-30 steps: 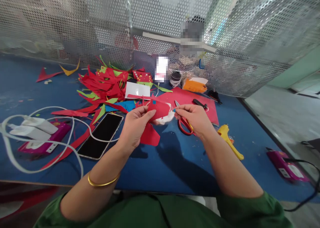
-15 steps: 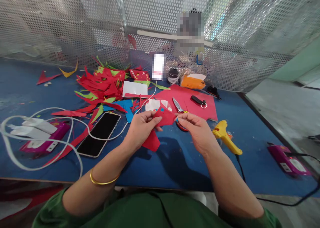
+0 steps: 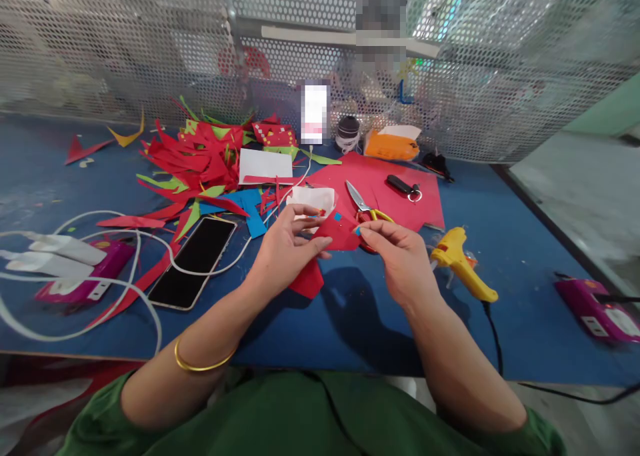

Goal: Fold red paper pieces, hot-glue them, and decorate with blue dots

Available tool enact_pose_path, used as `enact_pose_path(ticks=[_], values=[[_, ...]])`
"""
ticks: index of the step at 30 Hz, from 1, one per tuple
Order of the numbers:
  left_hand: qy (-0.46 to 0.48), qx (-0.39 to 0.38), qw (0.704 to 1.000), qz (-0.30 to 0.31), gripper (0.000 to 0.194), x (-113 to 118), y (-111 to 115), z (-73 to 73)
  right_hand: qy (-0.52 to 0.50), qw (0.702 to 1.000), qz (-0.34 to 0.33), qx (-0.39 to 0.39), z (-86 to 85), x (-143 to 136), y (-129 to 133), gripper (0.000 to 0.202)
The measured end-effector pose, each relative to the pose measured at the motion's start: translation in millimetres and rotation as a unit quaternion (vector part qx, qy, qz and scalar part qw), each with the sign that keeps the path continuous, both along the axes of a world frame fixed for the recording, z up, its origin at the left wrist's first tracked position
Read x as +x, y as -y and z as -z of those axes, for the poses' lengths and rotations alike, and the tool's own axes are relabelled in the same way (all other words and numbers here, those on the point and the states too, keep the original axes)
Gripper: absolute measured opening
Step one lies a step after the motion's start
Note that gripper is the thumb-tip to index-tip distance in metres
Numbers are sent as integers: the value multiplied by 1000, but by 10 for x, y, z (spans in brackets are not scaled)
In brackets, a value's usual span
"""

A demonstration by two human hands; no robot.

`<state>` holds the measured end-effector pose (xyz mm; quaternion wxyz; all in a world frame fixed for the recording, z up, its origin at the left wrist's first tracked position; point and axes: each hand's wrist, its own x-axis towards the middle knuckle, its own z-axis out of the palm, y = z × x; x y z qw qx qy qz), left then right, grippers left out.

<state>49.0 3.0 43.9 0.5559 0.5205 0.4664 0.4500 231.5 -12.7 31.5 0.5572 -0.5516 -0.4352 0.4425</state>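
A folded red cut-out piece (image 3: 342, 236), of paper or felt, is in my left hand (image 3: 287, 246), pressed by the thumb with the fingers behind it. On its upper part sits a small blue square (image 3: 338, 217). A second red flap (image 3: 308, 281) hangs below my palm. My right hand (image 3: 407, 259) is closed, its thumb and forefinger pinching a tiny blue bit (image 3: 357, 231) at the red piece's right corner. Scissors (image 3: 357, 196) with red and yellow handles lie just behind, partly hidden by the red piece. White paper (image 3: 313, 197) with small bits lies behind my left fingers.
Red and green scraps (image 3: 200, 153) are heaped at the back left. A phone (image 3: 193, 263) and looping white cables (image 3: 135, 276) lie to the left. At right are a yellow glue gun (image 3: 463, 263) and a purple power strip (image 3: 595, 313). Perforated mesh (image 3: 150, 56) borders the back.
My left fingers have lifted and spread a little, and the red piece has turned and shifted slightly right. My right hand still pinches the blue bit. The whole view has shifted somewhat.
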Motion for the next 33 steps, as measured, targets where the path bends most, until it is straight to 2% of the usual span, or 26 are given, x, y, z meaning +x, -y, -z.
enact_pose_path(ticks=[3,6,8,10,14,21,26,33], values=[[-1,25,1000,6,34,-2,8,-3,-5,1000,7,8,43,16,-5,15],[-34,2,998,61,16,-5,25,-22,-3,1000,3,8,56,17,-1,14],[-64,-18,995,76,8,-3,35,-32,21,999,-10,24,47,14,8,13],[-78,-23,995,60,11,3,42,-35,78,994,-18,74,27,8,25,10],[-80,-12,996,33,14,15,44,-13,201,965,-17,171,-6,-31,69,8],[-60,-13,997,42,15,20,34,31,287,928,-13,235,49,-109,114,9],[-78,-10,996,44,14,15,45,18,334,904,1,267,75,-95,116,9],[-90,4,994,59,16,7,45,27,361,891,0,277,76,-97,102,9]])
